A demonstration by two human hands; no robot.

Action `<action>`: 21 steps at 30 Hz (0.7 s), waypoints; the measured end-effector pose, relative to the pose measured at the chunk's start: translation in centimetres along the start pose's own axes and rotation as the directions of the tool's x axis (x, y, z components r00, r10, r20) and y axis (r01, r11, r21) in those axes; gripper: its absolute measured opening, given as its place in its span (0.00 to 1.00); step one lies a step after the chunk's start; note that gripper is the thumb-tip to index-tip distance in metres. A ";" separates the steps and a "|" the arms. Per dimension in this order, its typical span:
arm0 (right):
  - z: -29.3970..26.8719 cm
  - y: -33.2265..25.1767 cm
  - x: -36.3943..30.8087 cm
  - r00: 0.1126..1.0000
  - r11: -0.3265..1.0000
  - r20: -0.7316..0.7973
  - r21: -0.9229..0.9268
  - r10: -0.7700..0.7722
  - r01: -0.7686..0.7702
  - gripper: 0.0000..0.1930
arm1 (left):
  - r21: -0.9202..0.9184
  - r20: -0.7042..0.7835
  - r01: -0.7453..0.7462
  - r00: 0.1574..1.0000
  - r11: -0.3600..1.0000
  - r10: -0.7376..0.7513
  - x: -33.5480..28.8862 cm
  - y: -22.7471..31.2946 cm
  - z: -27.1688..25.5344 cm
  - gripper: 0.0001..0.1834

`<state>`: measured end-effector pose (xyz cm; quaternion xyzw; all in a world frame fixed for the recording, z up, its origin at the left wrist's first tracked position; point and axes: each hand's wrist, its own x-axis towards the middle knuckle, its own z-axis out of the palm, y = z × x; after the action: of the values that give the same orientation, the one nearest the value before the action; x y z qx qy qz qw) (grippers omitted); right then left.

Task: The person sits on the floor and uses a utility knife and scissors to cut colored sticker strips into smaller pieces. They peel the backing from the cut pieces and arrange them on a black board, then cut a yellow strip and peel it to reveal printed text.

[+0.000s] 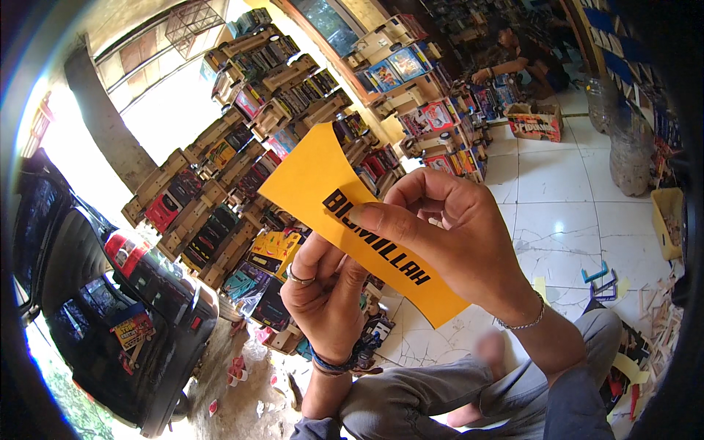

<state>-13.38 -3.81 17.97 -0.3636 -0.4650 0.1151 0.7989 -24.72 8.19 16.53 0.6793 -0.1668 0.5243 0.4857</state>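
Note:
Raised in front of me is a flat yellow-orange piece (308, 180) with curved-in long sides and bold black lettering; it looks like thin board or stiff sheet, tilted down toward the right. My right hand (455, 227) grips it, the thumb pressed on the lettering and the other fingers curled above and behind. At its lower edge is my left hand (326, 293), with a ring and a dark wrist cord, fingers bent up against the piece. The left fingertips are partly hidden behind it.
Stacks of wooden toy trucks (257, 103) with printed panels stand ahead. A dark car (132, 330) with its rear open is at left. Another person (521, 62) crouches far back near a printed carton (535, 123). Wood scraps (664, 330) and a yellow bin (666, 224) lie right.

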 end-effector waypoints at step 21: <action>0.0 -0.2 -0.1 1.000 1.000 -0.018 0.004 -0.019 0.019 0.12 | -0.046 0.022 0.007 1.000 0.999 -0.006 0.0 0.0 0.1 0.24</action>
<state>-13.44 -4.00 18.07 -0.3584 -0.4612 0.1051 0.8049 -24.70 8.09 16.51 0.6742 -0.1818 0.5114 0.5009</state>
